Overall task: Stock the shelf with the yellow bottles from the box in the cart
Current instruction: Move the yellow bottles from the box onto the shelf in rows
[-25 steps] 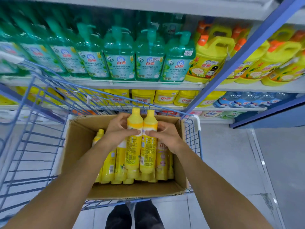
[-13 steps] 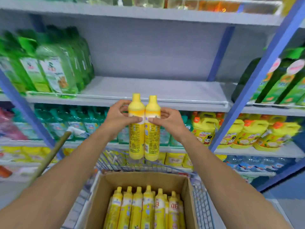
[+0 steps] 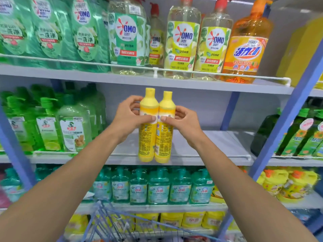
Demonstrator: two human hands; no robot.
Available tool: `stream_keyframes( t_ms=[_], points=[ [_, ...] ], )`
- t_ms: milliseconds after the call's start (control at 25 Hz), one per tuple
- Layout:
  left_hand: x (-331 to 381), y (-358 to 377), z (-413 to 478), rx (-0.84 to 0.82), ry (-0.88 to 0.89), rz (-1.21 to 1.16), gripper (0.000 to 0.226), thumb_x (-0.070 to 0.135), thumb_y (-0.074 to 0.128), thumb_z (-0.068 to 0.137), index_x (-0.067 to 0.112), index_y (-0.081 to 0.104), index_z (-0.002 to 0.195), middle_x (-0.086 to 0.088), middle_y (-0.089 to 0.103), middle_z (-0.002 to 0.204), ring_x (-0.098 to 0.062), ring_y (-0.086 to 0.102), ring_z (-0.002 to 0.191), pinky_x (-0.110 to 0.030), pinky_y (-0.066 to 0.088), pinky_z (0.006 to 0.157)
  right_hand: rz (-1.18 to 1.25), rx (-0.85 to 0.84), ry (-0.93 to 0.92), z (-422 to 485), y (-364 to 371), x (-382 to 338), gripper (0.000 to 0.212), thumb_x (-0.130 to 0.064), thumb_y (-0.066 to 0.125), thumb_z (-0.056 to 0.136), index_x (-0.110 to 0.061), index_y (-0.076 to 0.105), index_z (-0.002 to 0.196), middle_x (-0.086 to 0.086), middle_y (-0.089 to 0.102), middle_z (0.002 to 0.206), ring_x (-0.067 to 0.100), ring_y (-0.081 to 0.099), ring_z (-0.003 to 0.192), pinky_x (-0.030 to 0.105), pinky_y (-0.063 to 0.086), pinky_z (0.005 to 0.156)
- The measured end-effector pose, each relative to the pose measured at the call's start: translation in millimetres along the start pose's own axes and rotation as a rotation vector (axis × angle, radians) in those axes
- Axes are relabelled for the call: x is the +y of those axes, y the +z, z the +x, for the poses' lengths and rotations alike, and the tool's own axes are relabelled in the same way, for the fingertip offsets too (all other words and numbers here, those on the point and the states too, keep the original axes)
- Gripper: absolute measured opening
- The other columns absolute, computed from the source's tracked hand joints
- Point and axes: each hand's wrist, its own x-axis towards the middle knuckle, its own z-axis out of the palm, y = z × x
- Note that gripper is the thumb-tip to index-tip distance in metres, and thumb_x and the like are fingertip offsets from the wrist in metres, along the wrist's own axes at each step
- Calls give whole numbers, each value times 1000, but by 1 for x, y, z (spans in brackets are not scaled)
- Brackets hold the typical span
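Two tall yellow bottles stand pressed side by side, upright, in the air before the middle shelf point(image 3: 201, 147). My left hand point(image 3: 128, 117) grips the left yellow bottle point(image 3: 147, 137) around its shoulder. My right hand point(image 3: 181, 122) grips the right yellow bottle point(image 3: 163, 138) the same way. Their bases hang level with the shelf's front rail, in front of its bare grey stretch. The box is out of view; only the blue wire rim of the cart point(image 3: 122, 222) shows at the bottom.
Green bottles point(image 3: 70, 126) fill the left of the middle shelf, dark green ones point(image 3: 300, 135) stand past the blue upright point(image 3: 286, 117). Large OMO bottles point(image 3: 181, 37) line the shelf above. Teal pump bottles point(image 3: 157, 187) fill the shelf below.
Both hands have lifted the pair of bottles out of the box and up to the middle shelf. My view has tilted upward, so the box has dropped out of sight.
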Motion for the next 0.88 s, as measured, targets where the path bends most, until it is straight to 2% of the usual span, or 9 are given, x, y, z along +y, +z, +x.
stream_keyframes(
  t_ms=[120, 320, 440, 600, 720, 880],
  points=[
    [-5, -6, 17, -11, 17, 6, 67, 3, 91, 67, 10, 59, 125, -5, 70, 115, -19, 71, 98, -31, 62, 81, 6, 26, 18, 17, 11, 4, 52, -9, 89, 75, -3, 67, 122, 6, 76, 112, 10, 74, 97, 20, 58, 77],
    [-45, -6, 34, 30, 8, 48, 68, 0, 91, 65, 9, 59, 124, -8, 69, 114, -23, 68, 104, -30, 59, 86, -37, 76, 45, 38, 24, 44, 61, -9, 91, 72, -4, 63, 126, 7, 74, 116, 14, 72, 102, 25, 60, 86],
    [-63, -1, 44, 93, 8, 57, 68, -2, 91, 65, 7, 58, 124, -8, 69, 113, -18, 66, 100, -21, 57, 82, -23, 82, 53, 54, 29, 63, 64, -10, 93, 70, -6, 62, 127, 7, 73, 118, 17, 71, 108, 30, 59, 93],
    [-81, 3, 59, 137, 11, 54, 68, 0, 91, 65, 8, 58, 125, -2, 69, 111, -8, 66, 95, -12, 54, 76, -2, 73, 47, 75, 33, 79, 60, -10, 92, 71, -9, 64, 124, 5, 74, 117, 16, 72, 106, 29, 59, 93],
    [-103, 6, 63, 134, -3, 83, 67, 1, 92, 64, 15, 59, 121, 3, 70, 108, 1, 66, 90, -15, 54, 75, -9, 44, 70, 83, 33, 97, 63, -8, 91, 71, -7, 62, 127, 6, 73, 119, 18, 71, 109, 27, 58, 93],
    [-126, 4, 67, 133, -23, 37, 67, 7, 92, 67, 16, 60, 125, 2, 71, 116, -5, 68, 100, -26, 57, 85, 21, 37, 72, 82, 36, 116, 63, -7, 88, 76, -7, 59, 132, 6, 72, 123, 18, 69, 114, 25, 57, 94]
  ],
)
